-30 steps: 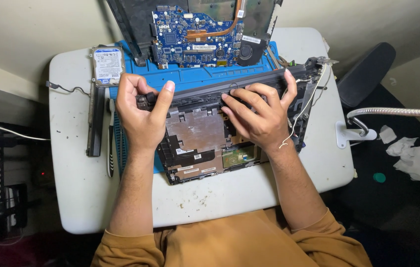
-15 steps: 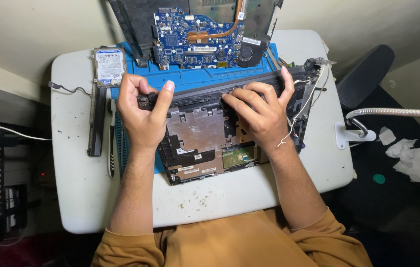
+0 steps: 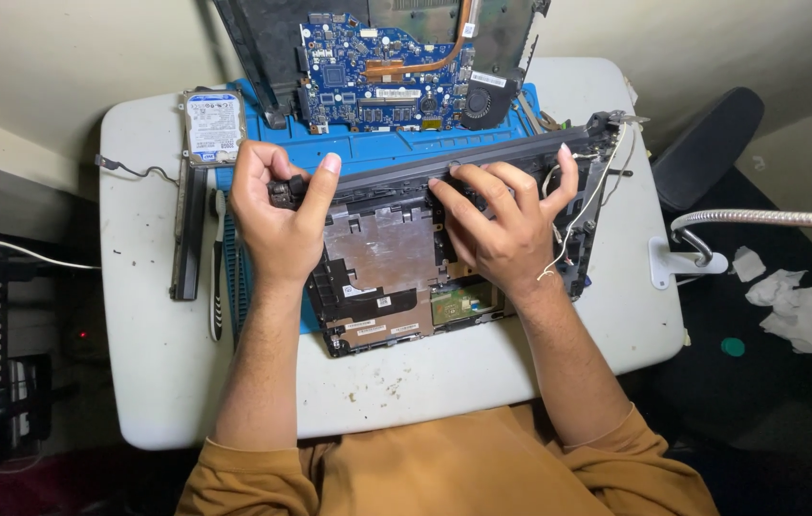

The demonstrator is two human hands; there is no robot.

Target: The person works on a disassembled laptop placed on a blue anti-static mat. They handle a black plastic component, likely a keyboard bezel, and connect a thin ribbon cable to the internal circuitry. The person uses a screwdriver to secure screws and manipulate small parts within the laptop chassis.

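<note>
Two hands on the job here, both up at the back edge of a stripped laptop base (image 3: 382, 258) lying in the middle of the white table (image 3: 148, 373). Left hand (image 3: 277, 215) is curled round the base's left rear corner, thumb hooked over the dark strip (image 3: 396, 174) along the back, fingers wrapped behind it. Right hand (image 3: 506, 225) sits further along that same strip, fingers spread and bent, tips pressing down on it, thumb reaching twd the right corner. Loose white wires (image 3: 586, 205) trail over the right wrist and down the base's right side. The base rests partly on a blue mat (image 3: 368, 148), silver shield plate facing up betw. the two hands. Behind the mat, at the table's far edge, a blue circuit board (image 3: 377, 72) w/ a copper pipe and a round fan (image 3: 478, 100). Far left corner: a hard drive (image 3: 210, 124), label up. Just beside the left hand, a long dark bar (image 3: 186, 234) lies lengthwise on the table. Crumpled white paper (image 3: 798, 301) on the floor at right.
</note>
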